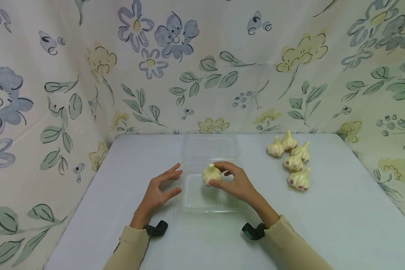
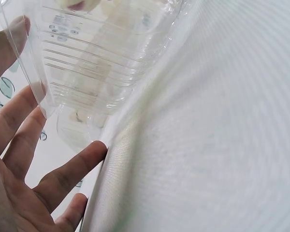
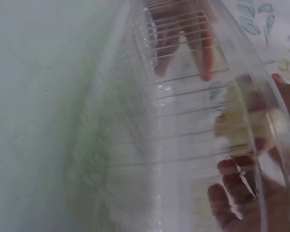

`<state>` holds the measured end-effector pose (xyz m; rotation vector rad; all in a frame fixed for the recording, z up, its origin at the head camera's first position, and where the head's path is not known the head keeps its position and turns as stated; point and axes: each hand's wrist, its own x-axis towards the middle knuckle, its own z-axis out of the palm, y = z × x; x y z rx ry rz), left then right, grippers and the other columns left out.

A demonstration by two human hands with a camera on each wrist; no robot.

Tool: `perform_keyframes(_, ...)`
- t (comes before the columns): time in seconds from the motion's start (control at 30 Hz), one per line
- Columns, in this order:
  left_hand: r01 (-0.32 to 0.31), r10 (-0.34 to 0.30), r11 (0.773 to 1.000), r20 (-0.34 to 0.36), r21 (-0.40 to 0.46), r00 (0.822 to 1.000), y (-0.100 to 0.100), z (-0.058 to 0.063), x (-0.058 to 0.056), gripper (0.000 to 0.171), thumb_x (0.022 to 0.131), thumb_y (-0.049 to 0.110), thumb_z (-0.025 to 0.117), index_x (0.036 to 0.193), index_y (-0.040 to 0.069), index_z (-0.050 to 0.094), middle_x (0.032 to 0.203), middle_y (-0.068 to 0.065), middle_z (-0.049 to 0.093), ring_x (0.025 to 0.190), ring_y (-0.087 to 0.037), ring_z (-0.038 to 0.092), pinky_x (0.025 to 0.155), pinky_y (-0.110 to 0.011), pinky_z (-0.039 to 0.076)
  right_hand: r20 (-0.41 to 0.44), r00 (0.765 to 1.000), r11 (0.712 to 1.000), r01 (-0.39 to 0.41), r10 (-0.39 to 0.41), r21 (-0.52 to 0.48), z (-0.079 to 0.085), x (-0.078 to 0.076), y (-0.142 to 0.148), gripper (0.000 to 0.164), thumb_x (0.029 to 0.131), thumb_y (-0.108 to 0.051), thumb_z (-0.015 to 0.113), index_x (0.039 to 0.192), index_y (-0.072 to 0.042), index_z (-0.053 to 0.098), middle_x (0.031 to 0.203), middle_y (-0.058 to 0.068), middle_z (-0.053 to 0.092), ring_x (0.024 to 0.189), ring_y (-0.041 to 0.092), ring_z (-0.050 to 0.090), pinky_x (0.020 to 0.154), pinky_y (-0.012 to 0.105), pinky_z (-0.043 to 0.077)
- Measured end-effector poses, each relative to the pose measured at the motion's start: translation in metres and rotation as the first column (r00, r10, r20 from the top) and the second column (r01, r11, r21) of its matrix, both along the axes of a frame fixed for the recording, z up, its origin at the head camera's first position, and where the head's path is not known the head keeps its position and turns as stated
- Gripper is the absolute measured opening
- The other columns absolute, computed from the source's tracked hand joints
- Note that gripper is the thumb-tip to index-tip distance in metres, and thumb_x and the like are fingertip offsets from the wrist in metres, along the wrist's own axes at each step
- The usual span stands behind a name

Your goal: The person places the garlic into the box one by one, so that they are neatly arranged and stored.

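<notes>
My right hand (image 1: 234,182) pinches a pale garlic bulb (image 1: 211,174) between thumb and fingers, stem upward, over a clear plastic clamshell container (image 1: 194,197). The container's hinged lid (image 1: 210,148) lies folded back behind the base. Through the clear wall, the right wrist view shows the bulb (image 3: 246,116) with reddish patches and part of the right hand (image 3: 251,205). At the container's left side, my left hand (image 1: 158,191) has its fingers spread. Its fingertips are close to the ribbed wall (image 2: 96,63) in the left wrist view; contact is hard to tell.
Several more garlic bulbs (image 1: 293,163) form a loose cluster on the table's right side, near the back. A white cloth covers the table (image 1: 334,225). Flower-patterned curtain fabric (image 1: 206,75) hangs behind it and along both sides.
</notes>
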<state>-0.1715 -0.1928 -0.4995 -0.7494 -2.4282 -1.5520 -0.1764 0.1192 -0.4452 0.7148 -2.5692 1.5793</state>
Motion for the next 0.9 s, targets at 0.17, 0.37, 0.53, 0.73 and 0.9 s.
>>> perform_keyframes(0.17, -0.005, 0.005, 1.0, -0.011, 0.0, 1.0, 0.001, 0.0, 0.001, 0.055, 0.084, 0.012, 0.082, 0.136, 0.013, 0.066, 0.157, -0.003, 0.05, 0.119, -0.022, 0.069, 0.118, -0.031, 0.034, 0.026, 1.0, 0.999, -0.015, 0.014, 0.047, -0.004, -0.006, -0.009, 0.05, 0.085, -0.029, 0.084, 0.13, -0.016, 0.068, 0.13, 0.001, 0.07, 0.108, 0.018, 0.064, 0.092, 0.045, 0.053)
perform_keyframes(0.37, -0.011, 0.011, 1.0, -0.013, 0.001, 1.0, 0.002, 0.002, 0.001, 0.055, 0.083, 0.012, 0.082, 0.136, 0.011, 0.066, 0.156, -0.003, 0.051, 0.12, -0.023, 0.068, 0.119, -0.035, 0.034, 0.104, 0.994, 0.997, -0.038, 0.03, 0.071, -0.003, -0.01, -0.016, 0.051, 0.085, -0.031, 0.084, 0.131, -0.018, 0.067, 0.13, 0.0, 0.069, 0.106, 0.017, 0.063, 0.092, 0.039, 0.053)
perform_keyframes(0.53, -0.014, 0.014, 1.0, -0.019, -0.008, 1.0, 0.003, 0.002, 0.001, 0.055, 0.084, 0.012, 0.082, 0.136, 0.011, 0.066, 0.157, -0.003, 0.05, 0.119, -0.023, 0.069, 0.118, -0.045, 0.035, 0.159, 0.986, 0.996, -0.061, 0.049, 0.07, 0.0, -0.013, -0.019, 0.051, 0.085, -0.031, 0.084, 0.132, -0.019, 0.067, 0.129, 0.001, 0.069, 0.104, 0.018, 0.062, 0.091, 0.037, 0.052)
perform_keyframes(0.73, -0.016, 0.016, 1.0, -0.009, -0.019, 1.0, 0.001, 0.0, 0.0, 0.053, 0.085, 0.013, 0.082, 0.136, 0.01, 0.066, 0.157, -0.002, 0.05, 0.121, -0.022, 0.068, 0.118, -0.05, 0.034, 0.208, 0.976, 0.993, -0.089, 0.071, 0.081, 0.006, -0.018, -0.023, 0.052, 0.086, -0.031, 0.084, 0.133, -0.019, 0.067, 0.129, 0.003, 0.069, 0.098, 0.02, 0.064, 0.083, 0.035, 0.052)
perform_keyframes(0.9, -0.015, 0.015, 1.0, -0.007, -0.017, 1.0, 0.001, 0.0, 0.0, 0.053, 0.086, 0.014, 0.081, 0.136, 0.008, 0.066, 0.157, -0.002, 0.049, 0.122, -0.021, 0.067, 0.119, -0.046, 0.034, 0.254, 0.964, 0.992, -0.097, 0.075, 0.078, 0.009, -0.022, -0.03, 0.053, 0.085, -0.033, 0.084, 0.133, -0.023, 0.067, 0.129, 0.0, 0.068, 0.094, 0.018, 0.062, 0.075, 0.031, 0.052)
